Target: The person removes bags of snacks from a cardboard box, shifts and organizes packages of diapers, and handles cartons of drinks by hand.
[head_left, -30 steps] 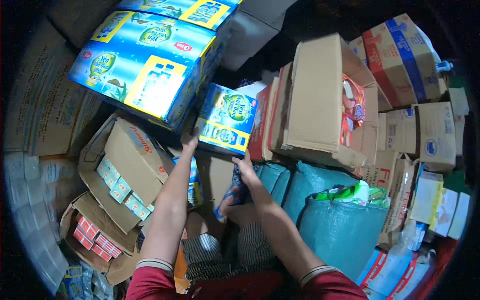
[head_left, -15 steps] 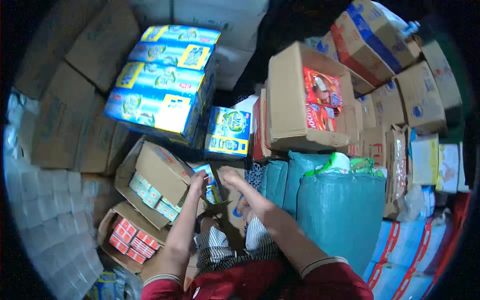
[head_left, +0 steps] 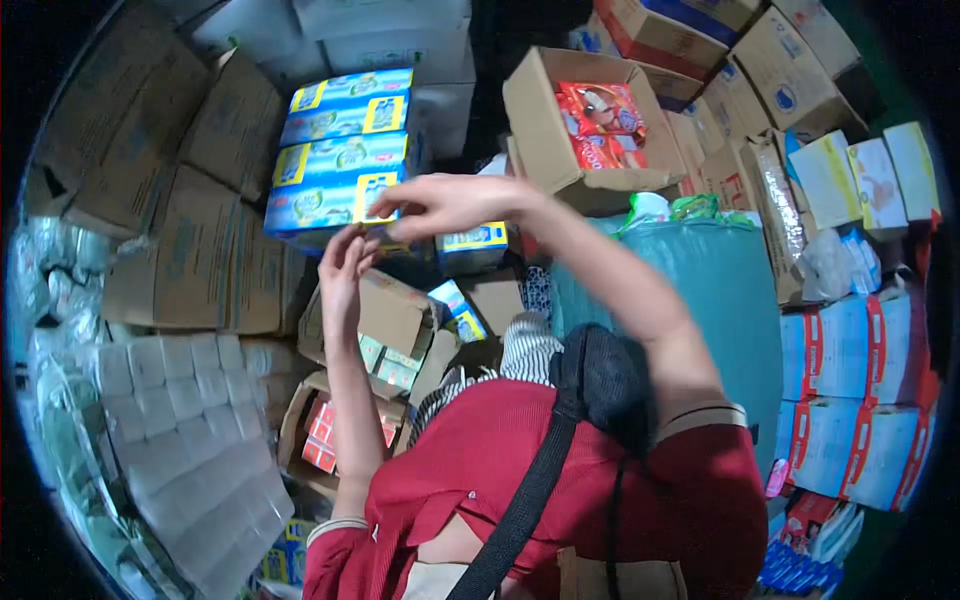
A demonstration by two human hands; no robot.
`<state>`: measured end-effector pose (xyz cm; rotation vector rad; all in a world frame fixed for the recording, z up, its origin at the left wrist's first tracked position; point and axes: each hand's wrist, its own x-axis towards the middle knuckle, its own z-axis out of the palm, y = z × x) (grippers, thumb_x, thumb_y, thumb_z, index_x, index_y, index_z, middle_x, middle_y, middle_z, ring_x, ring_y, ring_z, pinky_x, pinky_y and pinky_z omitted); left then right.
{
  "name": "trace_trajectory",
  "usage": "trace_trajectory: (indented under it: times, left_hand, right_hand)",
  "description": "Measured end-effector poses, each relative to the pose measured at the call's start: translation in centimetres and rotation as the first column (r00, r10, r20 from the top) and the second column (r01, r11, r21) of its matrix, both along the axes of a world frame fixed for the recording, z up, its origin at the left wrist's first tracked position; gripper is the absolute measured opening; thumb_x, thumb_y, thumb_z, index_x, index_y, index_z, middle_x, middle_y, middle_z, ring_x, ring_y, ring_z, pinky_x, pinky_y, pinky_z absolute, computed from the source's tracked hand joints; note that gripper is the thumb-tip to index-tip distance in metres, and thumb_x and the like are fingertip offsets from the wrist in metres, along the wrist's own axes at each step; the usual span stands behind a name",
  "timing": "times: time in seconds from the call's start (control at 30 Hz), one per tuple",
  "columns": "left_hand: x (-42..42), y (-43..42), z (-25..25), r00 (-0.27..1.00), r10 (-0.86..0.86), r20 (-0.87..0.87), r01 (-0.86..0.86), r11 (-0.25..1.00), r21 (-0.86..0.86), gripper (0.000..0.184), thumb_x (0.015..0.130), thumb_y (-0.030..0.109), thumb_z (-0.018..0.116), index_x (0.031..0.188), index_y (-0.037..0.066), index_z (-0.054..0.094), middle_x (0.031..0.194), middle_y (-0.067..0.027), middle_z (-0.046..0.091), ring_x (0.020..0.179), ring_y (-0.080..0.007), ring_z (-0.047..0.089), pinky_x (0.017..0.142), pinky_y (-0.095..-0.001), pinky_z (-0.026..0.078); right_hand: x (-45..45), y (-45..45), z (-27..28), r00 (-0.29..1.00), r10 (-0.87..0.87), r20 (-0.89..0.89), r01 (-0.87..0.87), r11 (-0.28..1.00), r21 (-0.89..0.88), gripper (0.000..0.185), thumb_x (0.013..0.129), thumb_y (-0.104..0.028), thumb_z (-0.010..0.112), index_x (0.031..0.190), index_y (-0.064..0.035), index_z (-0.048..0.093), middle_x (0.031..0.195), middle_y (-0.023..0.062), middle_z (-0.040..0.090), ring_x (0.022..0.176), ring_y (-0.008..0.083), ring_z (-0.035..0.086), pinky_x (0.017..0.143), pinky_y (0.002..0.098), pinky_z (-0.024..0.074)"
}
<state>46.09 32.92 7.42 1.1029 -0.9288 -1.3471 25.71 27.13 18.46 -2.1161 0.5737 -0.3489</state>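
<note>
My right hand [head_left: 445, 207] is raised, fingers stretched and thumb apart, in front of a stack of blue and yellow printed cartons [head_left: 345, 150]. Just below and left of it, my left hand [head_left: 347, 262] is up with its fingers loosely bent and apart. Nothing shows in either hand. Under the hands, a blue and yellow pack [head_left: 460, 312] lies low beside an open cardboard box [head_left: 392, 312] holding small teal and white boxes [head_left: 397, 368]. A single blue and yellow carton [head_left: 478, 238] is partly hidden behind my right wrist.
An open box [head_left: 540, 110] with red packets [head_left: 603, 120] stands at the upper right, above a large teal sack [head_left: 680, 290]. Wrapped white packs [head_left: 190, 400] and brown cartons [head_left: 200, 250] line the left. Another open box [head_left: 292, 425] holds red and white small boxes [head_left: 322, 435].
Both hands have risen from low by the blue and yellow pack to in front of the stacked cartons. The pack stays below. My view has shifted, and my torso fills more of it.
</note>
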Motion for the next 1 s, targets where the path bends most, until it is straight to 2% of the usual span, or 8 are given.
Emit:
trace_trajectory:
  times: [0.1, 0.17, 0.3, 0.4, 0.47, 0.5, 0.67, 1.0]
  left_hand:
    - [1.5, 2.9, 6.6, 0.997, 0.013, 0.075, -0.007, 0.997, -0.074, 0.030, 0.085, 0.012, 0.050, 0.112, -0.001, 0.047, 0.102, -0.0102, 0.054, 0.089, -0.0160, 0.055, 0.076, -0.0259, 0.045]
    - [2.1, 5.1, 11.1, 0.992, 0.044, 0.122, -0.024, 0.987, -0.158, 0.026, 0.084, 0.008, 0.048, 0.109, -0.002, 0.048, 0.102, -0.0119, 0.054, 0.092, -0.0168, 0.054, 0.078, -0.0275, 0.044]
    - [2.2, 10.3, 19.4, 0.978, 0.100, 0.184, 0.049, 0.746, -0.664, 0.008, 0.076, 0.001, 0.047, 0.081, -0.004, 0.051, 0.080, -0.0141, 0.053, 0.072, -0.0182, 0.052, 0.063, -0.0296, 0.043]
    - [4.3, 13.7, 22.1, 0.829, -0.539, 0.147, 0.349, 0.295, -0.889, 0.015, 0.073, 0.005, 0.046, 0.059, 0.001, 0.044, 0.051, -0.0050, 0.044, 0.044, -0.0180, 0.043, 0.042, -0.0294, 0.036]
    - [3.7, 11.4, 26.7, 0.515, -0.534, 0.671, 0.615, -0.316, -0.723, 0.028, 0.082, 0.008, 0.028, 0.074, 0.007, 0.055, 0.089, -0.0095, 0.059, 0.083, -0.0223, 0.059, 0.083, -0.0363, 0.046]
    - [3.1, 11.3, 27.1, 0.445, -0.516, 0.732, 0.563, -0.474, -0.677, 0.031, 0.084, 0.012, 0.026, 0.082, 0.006, 0.056, 0.089, -0.0128, 0.059, 0.086, -0.0262, 0.058, 0.081, -0.0371, 0.046]
    - [-2.2, 11.0, 28.4, 0.753, -0.342, 0.563, 0.516, -0.225, -0.827, 0.016, 0.076, 0.006, 0.037, 0.074, 0.005, 0.052, 0.076, -0.0109, 0.056, 0.071, -0.0223, 0.057, 0.064, -0.0318, 0.043]
    - [-9.1, 6.4, 30.9, 0.867, -0.069, 0.493, 0.491, -0.049, -0.870, 0.013, 0.062, -0.006, 0.050, 0.064, 0.006, 0.046, 0.057, -0.0053, 0.051, 0.054, -0.0155, 0.053, 0.050, -0.0257, 0.041]
  right_hand:
    - [-3.2, 7.7, 7.7, 0.901, 0.419, 0.114, -0.427, 0.902, 0.062, 0.040, 0.080, -0.024, 0.053, 0.112, -0.0006, 0.045, 0.102, 0.0172, 0.054, 0.094, 0.0261, 0.052, 0.080, 0.0340, 0.0417]
    - [-3.7, 11.5, 9.8, 0.664, 0.688, 0.294, -0.748, 0.621, 0.235, 0.033, 0.080, -0.023, 0.054, 0.099, 0.0026, 0.046, 0.089, 0.0169, 0.053, 0.086, 0.0311, 0.051, 0.076, 0.0373, 0.0401]
    - [-3.6, 13.2, 11.5, 0.721, 0.689, 0.068, -0.686, 0.698, 0.204, 0.029, 0.079, -0.021, 0.054, 0.094, -0.0002, 0.041, 0.087, 0.0153, 0.041, 0.086, 0.0310, 0.044, 0.075, 0.0397, 0.0354]
    - [-3.3, 11.2, 11.2, 0.701, 0.709, 0.070, -0.705, 0.676, 0.214, 0.029, 0.078, -0.023, 0.055, 0.092, -0.0015, 0.042, 0.085, 0.0142, 0.041, 0.084, 0.0311, 0.044, 0.074, 0.0396, 0.0358]
    - [-3.2, 9.6, 10.5, 0.650, 0.755, 0.079, -0.748, 0.619, 0.241, 0.029, 0.077, -0.024, 0.055, 0.092, -0.0023, 0.042, 0.085, 0.0130, 0.042, 0.084, 0.0306, 0.044, 0.073, 0.0392, 0.0361]
    - [-3.2, 8.7, 10.4, 0.651, 0.755, 0.080, -0.748, 0.620, 0.237, 0.027, 0.077, -0.022, 0.056, 0.088, -0.0017, 0.043, 0.083, 0.0144, 0.044, 0.082, 0.0312, 0.045, 0.072, 0.0394, 0.0368]
    - [-4.9, 3.5, 9.4, 0.628, 0.739, 0.243, -0.778, 0.596, 0.197, 0.022, 0.078, -0.018, 0.054, 0.086, 0.0016, 0.047, 0.084, 0.0197, 0.050, 0.079, 0.0349, 0.049, 0.069, 0.0404, 0.0391]
    - [-5.2, -8.4, 11.1, 0.300, 0.954, -0.023, -0.944, 0.301, 0.137, 0.026, 0.081, -0.028, 0.051, 0.092, -0.0046, 0.049, 0.079, 0.0086, 0.053, 0.076, 0.0251, 0.050, 0.068, 0.0329, 0.0408]
